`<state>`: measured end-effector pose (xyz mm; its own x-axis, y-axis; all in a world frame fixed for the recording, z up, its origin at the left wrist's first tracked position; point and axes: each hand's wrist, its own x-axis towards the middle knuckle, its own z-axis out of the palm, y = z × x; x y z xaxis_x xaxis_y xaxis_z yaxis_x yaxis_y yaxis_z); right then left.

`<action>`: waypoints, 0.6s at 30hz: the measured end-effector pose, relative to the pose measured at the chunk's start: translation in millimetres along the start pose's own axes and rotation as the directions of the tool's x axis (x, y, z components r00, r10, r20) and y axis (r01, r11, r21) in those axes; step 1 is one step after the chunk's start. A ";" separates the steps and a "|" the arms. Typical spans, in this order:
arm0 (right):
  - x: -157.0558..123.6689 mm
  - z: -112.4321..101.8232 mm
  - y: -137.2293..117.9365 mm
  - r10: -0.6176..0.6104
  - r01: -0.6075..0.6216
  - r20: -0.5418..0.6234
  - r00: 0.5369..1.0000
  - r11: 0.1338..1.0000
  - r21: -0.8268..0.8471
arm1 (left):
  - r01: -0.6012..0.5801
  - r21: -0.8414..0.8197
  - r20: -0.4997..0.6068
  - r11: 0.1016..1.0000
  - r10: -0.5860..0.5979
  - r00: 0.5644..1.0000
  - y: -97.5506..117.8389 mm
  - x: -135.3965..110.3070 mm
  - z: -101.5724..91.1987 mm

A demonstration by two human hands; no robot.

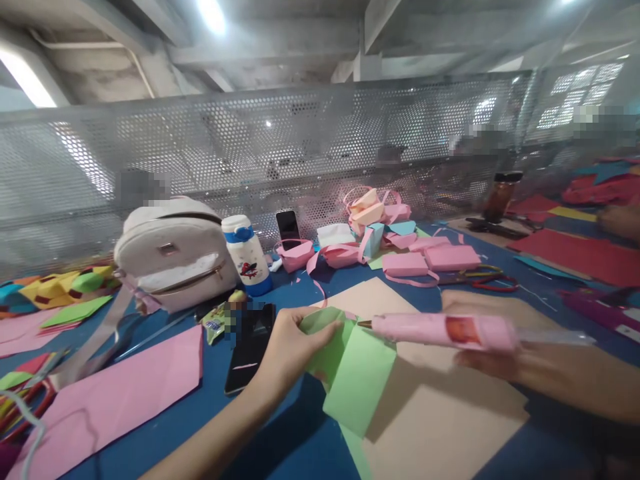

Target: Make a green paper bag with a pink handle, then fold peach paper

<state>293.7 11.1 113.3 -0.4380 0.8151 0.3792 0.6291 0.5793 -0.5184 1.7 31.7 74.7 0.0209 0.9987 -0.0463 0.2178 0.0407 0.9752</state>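
My left hand (295, 343) pinches a folded piece of green paper (361, 380) between thumb and fingers, above the table. A pink hot glue gun (425, 329) is gripped in my right hand (480, 313), its fingers partly blurred and hidden behind the gun's body. The nozzle points left and meets the upper edge of the green paper; whether it touches cannot be made out. A clear glue stick (555, 337) juts from the gun's rear. Beneath both hands lie large beige paper sheets (440, 413).
Pink folded paper pieces (405, 265) and scissors (493, 279) lie beyond my hands. A white backpack (175, 257), a bottle (247, 257) and a phone (251, 347) stand or lie left. Pink sheets (135, 393) cover the near left. Another person's hand (620, 220) shows at far right.
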 end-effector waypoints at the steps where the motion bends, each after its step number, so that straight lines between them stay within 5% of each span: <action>1: 5.2 1.4 -7.0 -0.059 0.052 0.079 0.995 0.995 0.087 | 0.003 0.004 0.004 1.000 -0.003 1.000 0.4 0.4 -0.4; 13: 30.5 5.9 -21.1 -0.157 0.138 0.281 0.947 0.987 0.086 | -0.035 0.051 0.040 0.998 0.033 0.999 0.0 0.7 -3.2; 18: 31.3 3.4 -22.1 -0.143 0.146 0.258 0.956 0.989 0.007 | -0.031 0.057 0.037 0.998 0.029 0.999 1.0 -0.2 -2.6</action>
<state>263.9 23.9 134.0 -0.6741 0.6988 0.2392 0.5537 0.6925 -0.4625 -0.6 31.6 76.3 0.0637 0.9976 -0.0262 0.2726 0.0079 0.9621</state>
